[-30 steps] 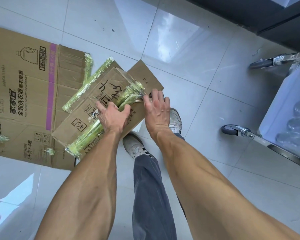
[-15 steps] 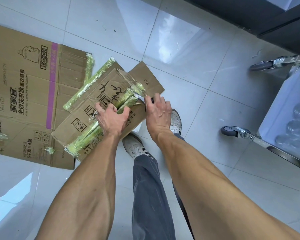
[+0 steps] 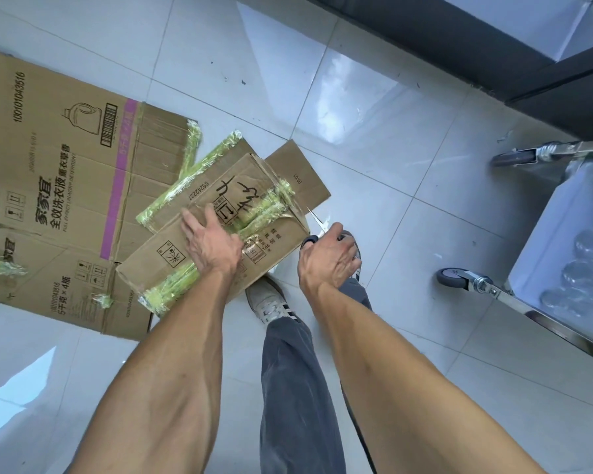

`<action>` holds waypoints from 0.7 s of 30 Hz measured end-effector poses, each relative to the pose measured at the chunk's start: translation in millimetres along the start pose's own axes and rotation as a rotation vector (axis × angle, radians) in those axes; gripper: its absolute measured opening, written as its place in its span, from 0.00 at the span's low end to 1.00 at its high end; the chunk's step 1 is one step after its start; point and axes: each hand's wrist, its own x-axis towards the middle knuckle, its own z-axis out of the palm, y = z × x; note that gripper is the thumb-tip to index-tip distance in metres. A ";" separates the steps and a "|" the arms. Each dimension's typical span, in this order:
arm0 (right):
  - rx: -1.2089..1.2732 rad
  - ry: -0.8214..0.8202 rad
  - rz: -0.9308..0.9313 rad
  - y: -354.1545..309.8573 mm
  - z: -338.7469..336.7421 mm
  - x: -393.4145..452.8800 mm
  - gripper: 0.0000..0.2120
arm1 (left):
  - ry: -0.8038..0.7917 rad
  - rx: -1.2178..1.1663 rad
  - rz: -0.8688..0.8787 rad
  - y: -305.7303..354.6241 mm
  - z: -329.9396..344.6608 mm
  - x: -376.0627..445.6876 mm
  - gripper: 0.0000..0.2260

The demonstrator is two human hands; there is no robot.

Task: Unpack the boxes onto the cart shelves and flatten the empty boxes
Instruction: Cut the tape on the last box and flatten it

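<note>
On the tiled floor (image 3: 374,206), left of the person's feet, a small cardboard box (image 3: 172,258) wrapped in green tape lies over the near right corner of a large flattened carton (image 3: 48,172). Left hand (image 3: 213,244) presses flat on the small box. Right hand (image 3: 329,261), just right of it, grips scissors (image 3: 317,222), blades pointing far. A cart (image 3: 562,234) stands at right.

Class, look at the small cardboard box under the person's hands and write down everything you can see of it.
The small brown cardboard box is corrugated, printed with black handling symbols and handwritten black marks. Crumpled yellow-green tape runs along its seams. It lies tilted, partly on the large flattened brown cardboard box, with one flap spread out on the floor tiles. The left hand rests on its top; the right hand, gripping scissors, sits just beside its right edge.
</note>
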 end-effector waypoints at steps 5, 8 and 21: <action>0.122 -0.161 0.079 2.3 16.0 7.9 0.17 | -0.060 0.109 -0.071 -13.2 -4.1 38.2 0.46; 0.279 -0.365 0.243 -5.3 34.0 -17.4 0.19 | -0.006 0.236 -0.007 -15.9 -5.0 42.6 0.42; 0.244 0.015 -0.024 -32.1 19.3 -55.4 0.22 | 0.222 -0.306 -0.405 -11.7 -33.8 -17.3 0.29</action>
